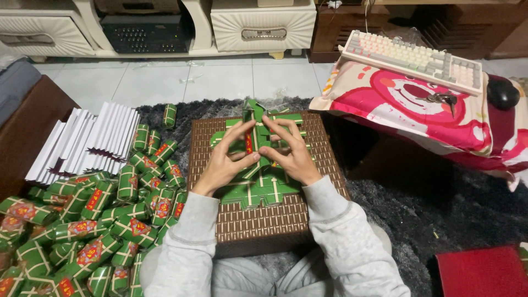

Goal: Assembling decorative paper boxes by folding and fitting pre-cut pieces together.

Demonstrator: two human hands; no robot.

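Note:
A flat green cardboard box blank [258, 190] with cream lines and a red patch lies on a brown woven stool top [258, 223]. My left hand [223, 162] and my right hand [289, 154] both press and fold its upper flaps, fingers spread over the card, thumbs meeting near the middle. The top flap stands up between my fingertips. Both arms wear grey sleeves.
Several finished green folded boxes [82, 225] are heaped at the left on a dark shaggy rug [440, 203]. White flat sheets [88, 140] are fanned beside them. A keyboard [412, 58] and black mouse [501, 93] rest on a pink cushion at right. A red object [484, 272] sits bottom right.

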